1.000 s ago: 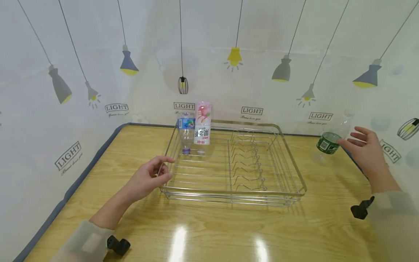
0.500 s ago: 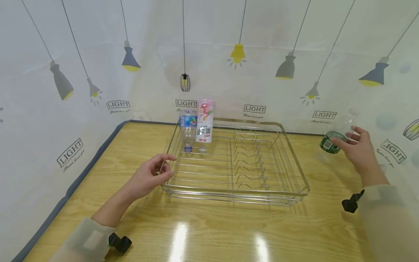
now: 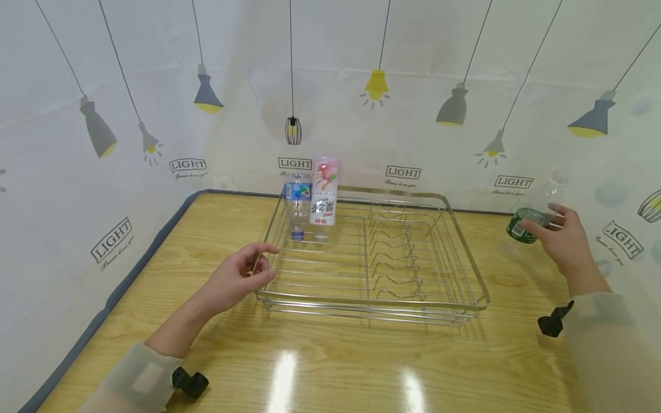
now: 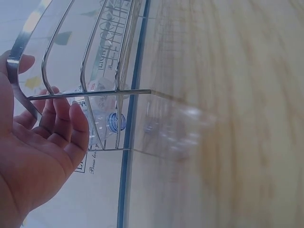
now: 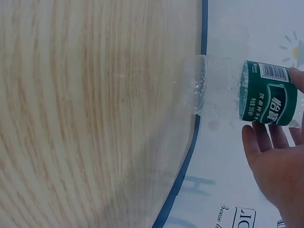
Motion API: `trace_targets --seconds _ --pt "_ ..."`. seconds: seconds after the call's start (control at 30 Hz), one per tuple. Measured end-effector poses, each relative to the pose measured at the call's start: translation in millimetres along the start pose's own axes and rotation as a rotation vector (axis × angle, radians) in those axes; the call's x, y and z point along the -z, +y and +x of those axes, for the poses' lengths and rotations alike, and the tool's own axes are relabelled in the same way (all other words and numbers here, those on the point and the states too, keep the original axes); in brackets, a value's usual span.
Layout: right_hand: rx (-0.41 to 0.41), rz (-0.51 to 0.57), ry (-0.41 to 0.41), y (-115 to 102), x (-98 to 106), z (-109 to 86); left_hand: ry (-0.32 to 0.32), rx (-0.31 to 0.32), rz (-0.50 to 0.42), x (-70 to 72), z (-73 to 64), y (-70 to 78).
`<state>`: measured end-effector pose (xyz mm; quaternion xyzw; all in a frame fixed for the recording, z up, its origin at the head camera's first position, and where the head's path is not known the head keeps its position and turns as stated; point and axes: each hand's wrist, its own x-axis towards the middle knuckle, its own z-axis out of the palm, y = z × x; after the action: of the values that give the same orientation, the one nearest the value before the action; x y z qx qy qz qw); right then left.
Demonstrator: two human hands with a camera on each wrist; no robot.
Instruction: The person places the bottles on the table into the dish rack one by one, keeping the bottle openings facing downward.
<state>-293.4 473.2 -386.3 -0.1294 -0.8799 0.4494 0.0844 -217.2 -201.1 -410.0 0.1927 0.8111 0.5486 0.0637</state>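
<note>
My left hand [image 3: 234, 278] is at the front left corner of a wire dish rack [image 3: 428, 303], its fingers curled round the metal rim in the left wrist view. At the table's far right, my right hand [image 3: 565, 238] holds a clear plastic bottle [image 3: 527, 225] with a green label, thumb on one side and fingers on the other. The bottle's neck points up and its base is low over the wood in the right wrist view. Inside the rack's back left stand two bottles, cap down: a blue-labelled bottle [image 3: 298, 192] and a pink-and-white-labelled bottle [image 3: 324, 192].
The rack sits on a wood-grain table [image 3: 351, 367] and has a row of bent wire dividers [image 3: 395, 258] right of its middle. A white printed curtain [image 3: 330, 51] closes off the back and sides. Black wrist cameras [image 3: 190, 383] stick out at both sleeves.
My right hand has come in closer round the green-labelled bottle, its fingers now against it. The head view has shifted slightly. My left hand stays at the rack's corner.
</note>
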Motion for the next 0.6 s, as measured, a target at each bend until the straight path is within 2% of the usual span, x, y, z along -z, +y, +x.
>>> trace_targets --seconds 0.13,0.3,0.6 --pt "0.015 -0.022 0.023 -4.5 2.0 -4.6 -0.001 -0.001 0.008 -0.1 0.6 -0.7" --pt "0.072 -0.048 0.035 -16.1 4.5 -14.2 -0.005 0.007 0.032 1.3 1.1 -1.0" --pt "0.192 -0.030 0.015 -50.3 6.2 -33.6 0.002 0.024 0.107 5.1 -0.2 2.5"
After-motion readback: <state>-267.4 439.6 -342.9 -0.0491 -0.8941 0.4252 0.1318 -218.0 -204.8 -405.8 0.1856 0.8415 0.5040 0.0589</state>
